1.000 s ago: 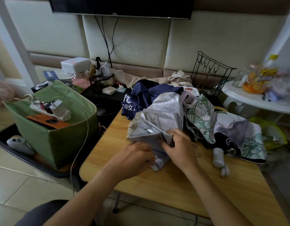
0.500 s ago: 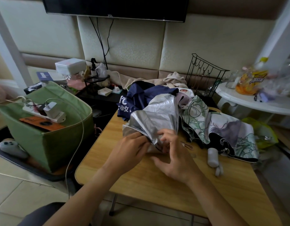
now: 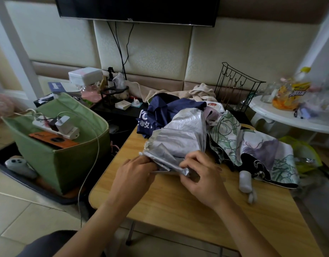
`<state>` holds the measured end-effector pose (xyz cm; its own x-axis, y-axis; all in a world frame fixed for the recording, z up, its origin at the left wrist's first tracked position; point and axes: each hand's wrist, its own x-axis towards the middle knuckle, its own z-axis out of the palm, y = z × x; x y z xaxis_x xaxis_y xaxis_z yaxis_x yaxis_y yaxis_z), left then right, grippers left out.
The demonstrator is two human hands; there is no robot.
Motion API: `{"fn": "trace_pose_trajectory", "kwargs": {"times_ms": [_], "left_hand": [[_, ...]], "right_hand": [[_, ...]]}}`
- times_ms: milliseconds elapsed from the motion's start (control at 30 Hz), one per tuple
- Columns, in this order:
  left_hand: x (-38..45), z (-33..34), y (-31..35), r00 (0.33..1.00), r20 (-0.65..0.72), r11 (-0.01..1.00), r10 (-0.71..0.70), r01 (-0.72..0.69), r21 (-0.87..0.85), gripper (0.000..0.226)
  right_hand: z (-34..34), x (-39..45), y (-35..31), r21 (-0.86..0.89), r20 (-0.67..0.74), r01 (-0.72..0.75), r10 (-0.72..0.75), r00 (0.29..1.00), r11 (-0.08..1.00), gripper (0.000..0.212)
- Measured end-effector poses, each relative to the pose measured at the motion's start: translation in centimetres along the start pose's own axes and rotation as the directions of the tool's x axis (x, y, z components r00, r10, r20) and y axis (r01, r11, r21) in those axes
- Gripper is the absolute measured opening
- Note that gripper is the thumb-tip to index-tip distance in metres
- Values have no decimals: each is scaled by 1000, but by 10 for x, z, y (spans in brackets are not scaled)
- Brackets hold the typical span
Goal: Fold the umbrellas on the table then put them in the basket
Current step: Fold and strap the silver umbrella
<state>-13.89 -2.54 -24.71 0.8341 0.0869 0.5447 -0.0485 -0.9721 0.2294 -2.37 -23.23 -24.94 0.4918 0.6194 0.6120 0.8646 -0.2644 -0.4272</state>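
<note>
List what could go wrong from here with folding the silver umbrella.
Both the left hand and right hand pinch only loose folds of the silver umbrella, so pleats may slip. It overlaps the floral umbrella, which might get dragged. The green basket already holds a power strip.

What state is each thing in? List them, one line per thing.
Silver umbrella: loose, crumpled, being folded on the table.
Left hand: grips the silver canopy's edge.
Right hand: pinches a silver fold.
Floral umbrella: unfolded, spread on the table.
Navy umbrella: unfolded, heaped behind.
Green basket: open, holding a power strip, no umbrellas.
</note>
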Motion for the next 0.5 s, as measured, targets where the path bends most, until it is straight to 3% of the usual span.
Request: {"fn": "trace_pose_trajectory", "kwargs": {"times_ms": [100,167,233,367,433,500], "left_hand": [[-8,-10,-9,997,63,996,-37,42,-75,15],[-11,-14,-18,975,185,986,-122,140,-89,16],[-13,-16,-26,919,281,943,-278,317,-104,15],[-13,-15,-36,765,241,724,-597,644,-249,8],[-10,-16,-33,733,308,675,-607,680,-287,6],[-12,-18,-28,753,399,728,-523,639,-251,19]], "right_hand": [[1,-1,-2,61,100,-45,38,994,997,15],[2,-3,-4,101,184,-77,58,981,992,15],[3,-5,-4,120,278,-99,62,959,988,15],[3,-9,-1,126,500,-165,81,862,978,19],[3,-12,-2,107,582,-194,96,808,975,33],[2,-12,-6,155,589,-238,104,802,959,44]]}}
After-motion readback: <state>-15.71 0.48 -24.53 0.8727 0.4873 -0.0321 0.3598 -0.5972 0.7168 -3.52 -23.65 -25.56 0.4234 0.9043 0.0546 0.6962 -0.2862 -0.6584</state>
